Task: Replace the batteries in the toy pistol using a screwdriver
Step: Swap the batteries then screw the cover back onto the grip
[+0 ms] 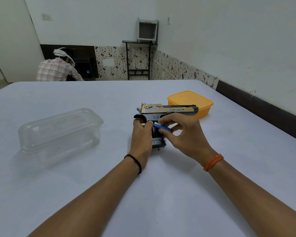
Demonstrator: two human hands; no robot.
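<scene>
Toy pistol [167, 111] grip mostly hidden behind left hand [142, 134]; slide lettering too small to read. Both forearms cut off at bottom edge.

White walls [229, 40] w/ floral dado [174, 67]

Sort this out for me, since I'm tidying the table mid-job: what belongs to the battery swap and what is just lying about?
In use:
toy pistol, gripped by the left hand
blue battery, pinched by the right hand at the grip

Lying about:
clear plastic container, lid on
orange lidded box behind the pistol
</scene>
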